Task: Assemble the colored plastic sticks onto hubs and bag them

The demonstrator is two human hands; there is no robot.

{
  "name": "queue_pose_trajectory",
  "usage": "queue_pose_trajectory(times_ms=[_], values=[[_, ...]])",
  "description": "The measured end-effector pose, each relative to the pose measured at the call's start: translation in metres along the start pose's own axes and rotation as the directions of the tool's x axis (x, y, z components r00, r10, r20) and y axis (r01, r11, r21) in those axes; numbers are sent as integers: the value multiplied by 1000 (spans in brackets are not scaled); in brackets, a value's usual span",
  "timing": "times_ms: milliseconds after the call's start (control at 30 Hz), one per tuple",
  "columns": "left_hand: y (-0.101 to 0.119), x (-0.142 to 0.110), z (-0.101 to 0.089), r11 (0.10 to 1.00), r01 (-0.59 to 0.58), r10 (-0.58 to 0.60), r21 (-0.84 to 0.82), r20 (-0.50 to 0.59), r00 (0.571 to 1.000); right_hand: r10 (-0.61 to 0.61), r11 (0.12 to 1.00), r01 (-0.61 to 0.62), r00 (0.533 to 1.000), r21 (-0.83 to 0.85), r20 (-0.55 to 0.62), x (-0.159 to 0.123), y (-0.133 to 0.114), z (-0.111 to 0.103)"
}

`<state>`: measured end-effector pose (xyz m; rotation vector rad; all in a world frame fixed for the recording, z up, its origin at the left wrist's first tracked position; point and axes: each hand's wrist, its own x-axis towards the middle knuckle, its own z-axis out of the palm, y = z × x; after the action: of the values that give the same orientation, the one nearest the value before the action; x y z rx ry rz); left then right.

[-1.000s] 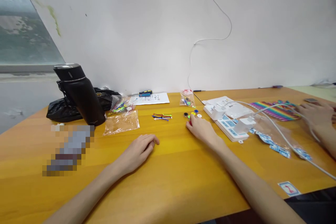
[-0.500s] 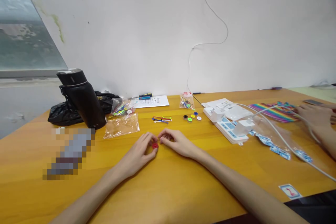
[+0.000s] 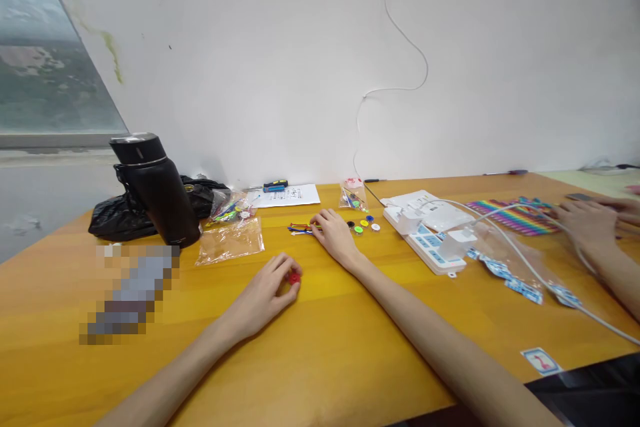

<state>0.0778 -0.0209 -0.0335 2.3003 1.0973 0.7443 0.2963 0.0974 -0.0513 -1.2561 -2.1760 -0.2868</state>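
My left hand (image 3: 267,293) rests on the table with thumb and fingers closed around a small red round piece (image 3: 295,277). My right hand (image 3: 334,235) reaches farther out, its palm down and fingers extended over a small pile of thin coloured sticks (image 3: 297,229). Its fingertips cover the right end of that pile; whether they touch a stick I cannot make out. Just right of this hand lie several small discs in black, green, yellow, blue and white, among them a white disc (image 3: 375,227).
A black flask (image 3: 160,193) stands at left beside a black plastic bag (image 3: 113,219) and a clear plastic pouch (image 3: 230,240). On the right are a power strip (image 3: 434,252) with white cables and a co-worker's hand (image 3: 585,223) near rainbow-coloured strips (image 3: 510,217).
My right hand has moved away from the red piece, forward and to the right, onto the coloured sticks. My left hand keeps the red piece in nearly the same place.
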Motion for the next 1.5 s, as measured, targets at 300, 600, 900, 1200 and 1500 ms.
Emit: queue_pose_trajectory(times_ms=[300,600,900,1200,1500], values=[[1,-1,0,1000,-7,7,8,-5,1000,-7,1000,8,999,-16,41,0,2,8],[1,-2,-1,1000,-5,5,5,5,1000,59,998,-61,996,29,68,-1,3,7],[1,-2,-1,1000,-5,5,-7,9,1000,79,986,-92,992,137,97,-1,8,12],[-4,-3,-3,991,-3,4,-133,10,1000,123,947,-111,992,302,-22,2,2,-1],[-25,3,0,821,98,-179,-563,-90,980,364,366,-340,909,866,203,-32,-50,-13]])
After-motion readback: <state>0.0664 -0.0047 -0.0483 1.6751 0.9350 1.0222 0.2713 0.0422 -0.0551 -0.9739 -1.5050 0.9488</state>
